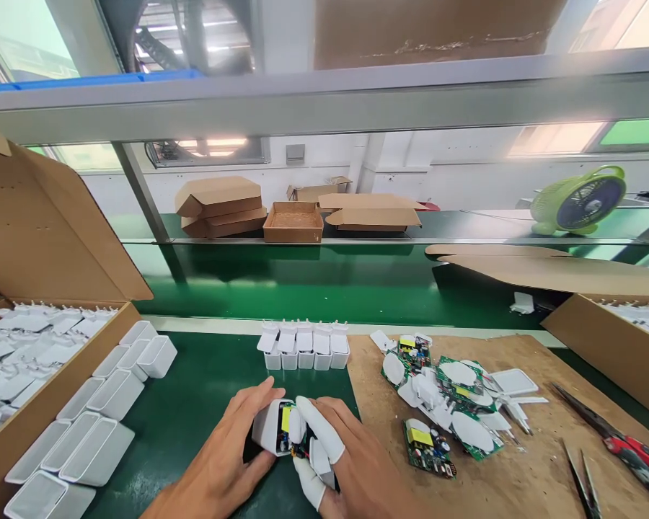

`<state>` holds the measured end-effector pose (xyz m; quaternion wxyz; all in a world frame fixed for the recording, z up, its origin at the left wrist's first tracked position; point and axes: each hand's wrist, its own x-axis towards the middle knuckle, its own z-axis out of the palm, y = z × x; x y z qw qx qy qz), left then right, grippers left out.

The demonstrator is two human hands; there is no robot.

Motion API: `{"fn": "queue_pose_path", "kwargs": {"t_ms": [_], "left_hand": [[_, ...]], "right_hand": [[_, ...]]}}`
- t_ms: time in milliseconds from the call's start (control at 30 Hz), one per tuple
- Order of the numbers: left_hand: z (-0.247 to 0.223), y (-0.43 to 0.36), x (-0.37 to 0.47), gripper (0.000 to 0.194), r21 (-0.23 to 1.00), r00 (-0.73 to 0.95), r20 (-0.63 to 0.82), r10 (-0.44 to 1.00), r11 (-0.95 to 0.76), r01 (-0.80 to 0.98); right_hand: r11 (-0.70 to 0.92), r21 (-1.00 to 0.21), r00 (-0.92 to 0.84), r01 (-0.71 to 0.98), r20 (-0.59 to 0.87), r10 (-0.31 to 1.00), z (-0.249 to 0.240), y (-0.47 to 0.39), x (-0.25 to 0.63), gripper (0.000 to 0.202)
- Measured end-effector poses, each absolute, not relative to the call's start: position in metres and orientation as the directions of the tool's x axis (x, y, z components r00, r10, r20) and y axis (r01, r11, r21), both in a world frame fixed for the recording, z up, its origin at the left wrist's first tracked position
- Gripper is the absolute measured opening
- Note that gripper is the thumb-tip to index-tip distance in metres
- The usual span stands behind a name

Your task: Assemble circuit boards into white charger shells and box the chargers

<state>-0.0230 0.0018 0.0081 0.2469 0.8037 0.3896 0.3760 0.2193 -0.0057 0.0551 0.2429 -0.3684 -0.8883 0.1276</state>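
My left hand (224,447) is closed around a white plastic housing (266,425) low in the middle of the view. Partly inside the housing's opening is a circuit board (285,419) with a yellow component. My right hand (357,454), with white finger cots on thumb and a finger, grips the board together with white parts at its outer end. The fingers hide much of these parts. Just beyond my hands stands a row of several white cases (303,353) with lids tilted up.
Open white housings (97,447) line the left side beside a carton (122,317) of white parts. On a brown board (497,476) lie a pile of circuit boards (465,404), tweezers (583,479) and red-handled pliers (621,440). Another carton (606,353) stands right; a green fan (578,202) is behind.
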Motion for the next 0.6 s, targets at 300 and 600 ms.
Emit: {"fn": "queue_pose_path", "kwargs": {"t_ms": [300,600], "left_hand": [[0.021,0.005,-0.018,0.080,0.895,0.568,0.218,0.794,-0.394,0.207],[0.044,0.007,-0.036,0.075,0.976,0.496,0.114,0.861,-0.190,0.105]], "right_hand": [[0.670,-0.581,-0.567,0.462,0.387,0.727,0.059,-0.006,0.226,0.077],[0.700,-0.509,-0.625,0.500,0.347,0.699,0.043,0.005,0.223,0.051]]}}
